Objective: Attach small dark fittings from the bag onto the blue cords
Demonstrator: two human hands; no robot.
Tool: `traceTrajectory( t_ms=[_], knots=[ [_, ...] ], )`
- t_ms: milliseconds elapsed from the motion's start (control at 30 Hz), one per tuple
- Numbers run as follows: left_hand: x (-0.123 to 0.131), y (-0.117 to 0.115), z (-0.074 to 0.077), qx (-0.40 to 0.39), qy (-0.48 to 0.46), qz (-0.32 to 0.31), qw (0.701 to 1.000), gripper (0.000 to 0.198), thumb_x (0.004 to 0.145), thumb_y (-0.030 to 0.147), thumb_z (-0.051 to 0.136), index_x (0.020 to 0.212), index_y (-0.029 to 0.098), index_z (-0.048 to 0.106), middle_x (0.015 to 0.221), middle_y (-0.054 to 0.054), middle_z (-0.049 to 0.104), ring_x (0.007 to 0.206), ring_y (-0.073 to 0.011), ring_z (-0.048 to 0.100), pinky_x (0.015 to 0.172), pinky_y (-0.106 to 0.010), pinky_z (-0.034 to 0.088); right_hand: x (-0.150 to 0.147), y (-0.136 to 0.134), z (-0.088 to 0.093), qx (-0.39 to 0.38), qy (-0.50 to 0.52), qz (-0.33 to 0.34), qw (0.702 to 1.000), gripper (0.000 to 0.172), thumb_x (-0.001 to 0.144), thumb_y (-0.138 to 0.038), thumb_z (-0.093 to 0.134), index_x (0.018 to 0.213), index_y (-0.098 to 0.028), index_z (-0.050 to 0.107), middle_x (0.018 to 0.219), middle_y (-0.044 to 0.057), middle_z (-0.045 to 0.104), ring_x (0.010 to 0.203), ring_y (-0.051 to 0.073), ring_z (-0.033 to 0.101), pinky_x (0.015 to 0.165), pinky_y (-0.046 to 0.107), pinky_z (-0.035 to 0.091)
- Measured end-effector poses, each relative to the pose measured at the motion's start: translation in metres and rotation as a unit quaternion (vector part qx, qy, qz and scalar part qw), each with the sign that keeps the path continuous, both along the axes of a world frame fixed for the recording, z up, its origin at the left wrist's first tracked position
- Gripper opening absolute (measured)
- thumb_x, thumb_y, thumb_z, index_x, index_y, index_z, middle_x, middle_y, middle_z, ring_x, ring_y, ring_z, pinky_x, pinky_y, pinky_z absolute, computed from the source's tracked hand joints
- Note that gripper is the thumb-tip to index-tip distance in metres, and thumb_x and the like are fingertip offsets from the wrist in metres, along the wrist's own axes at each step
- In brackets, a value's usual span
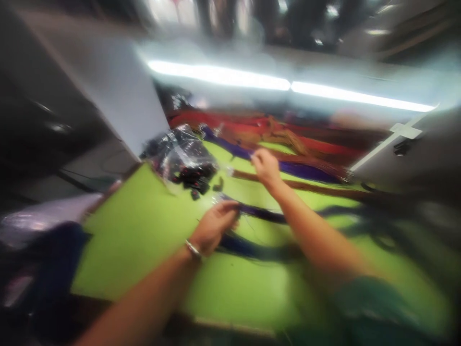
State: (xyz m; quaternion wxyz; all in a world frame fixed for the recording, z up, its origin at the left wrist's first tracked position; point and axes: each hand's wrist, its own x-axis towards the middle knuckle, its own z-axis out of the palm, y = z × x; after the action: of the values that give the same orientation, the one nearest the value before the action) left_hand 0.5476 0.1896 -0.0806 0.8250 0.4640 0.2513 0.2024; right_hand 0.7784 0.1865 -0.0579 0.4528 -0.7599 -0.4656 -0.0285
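The person's left hand (216, 223), with a shiny silver bracelet (193, 250) on its wrist, had its thumb and fingers closed on the end of a thin, dark purple bundle of wires (264, 213). That bundle lay across the bright green, flat table (133, 240) and went off to the right. The right hand (266, 168) was up above the table, near a thick, blue-purple bundle of wires (309, 171). Its fingers were curled shut, but it was too blurry to tell if they pinched anything. A long brown bundle of wires (317, 187) lay between the two purple ones. A dark blue bundle of wires (252, 247) lay nearest the person. Small black plastic pieces (196, 183) sat beside a clear, shiny plastic bag (183, 144).
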Motion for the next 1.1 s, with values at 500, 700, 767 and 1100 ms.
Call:
traceTrajectory(
  t_ms=[500,700,767,1100],
  knots=[
    [0.008,-0.012,-0.009,-0.031,-0.024,-0.020,0.999,0.033,0.067,0.022,0.074,0.097,0.017,0.061,0.083,-0.001,0.061,0.064,-0.0076,0.057,0.060,-0.020,0.046,-0.080,-0.113,0.002,0.013,0.170,0.071,0.983,0.011,0.071,-0.023,0.059,0.067,-0.015,0.064,0.062,0.000,0.062,0.057,0.009,0.050,0.056,0.022,0.041],
    [0.009,-0.008,-0.010,-0.076,-0.034,-0.022,0.996,0.034,0.067,0.015,0.073,0.098,0.018,0.059,0.086,-0.001,0.062,0.071,-0.0093,0.059,0.063,-0.020,0.048,-0.082,-0.107,-0.018,-0.026,0.094,0.118,0.988,0.011,0.075,-0.019,0.057,0.066,-0.015,0.063,0.063,-0.001,0.061,0.057,0.008,0.047,0.057,0.020,0.036],
    [0.009,-0.007,-0.007,-0.093,-0.032,-0.031,0.995,0.035,0.067,0.013,0.073,0.098,0.017,0.059,0.086,-0.001,0.062,0.072,-0.0096,0.058,0.064,-0.021,0.048,-0.080,-0.107,-0.020,-0.028,0.087,0.123,0.988,0.011,0.075,-0.018,0.057,0.065,-0.015,0.062,0.061,-0.002,0.059,0.055,0.008,0.046,0.055,0.020,0.035],
    [0.010,-0.005,-0.008,-0.112,-0.007,-0.046,0.993,0.035,0.069,0.011,0.071,0.100,0.017,0.057,0.084,-0.002,0.061,0.067,-0.0079,0.057,0.064,-0.020,0.048,-0.082,-0.111,-0.021,-0.056,-0.043,0.112,0.991,0.013,0.079,-0.017,0.053,0.067,-0.017,0.057,0.066,0.000,0.057,0.062,0.010,0.046,0.059,0.021,0.032]
  ],
)
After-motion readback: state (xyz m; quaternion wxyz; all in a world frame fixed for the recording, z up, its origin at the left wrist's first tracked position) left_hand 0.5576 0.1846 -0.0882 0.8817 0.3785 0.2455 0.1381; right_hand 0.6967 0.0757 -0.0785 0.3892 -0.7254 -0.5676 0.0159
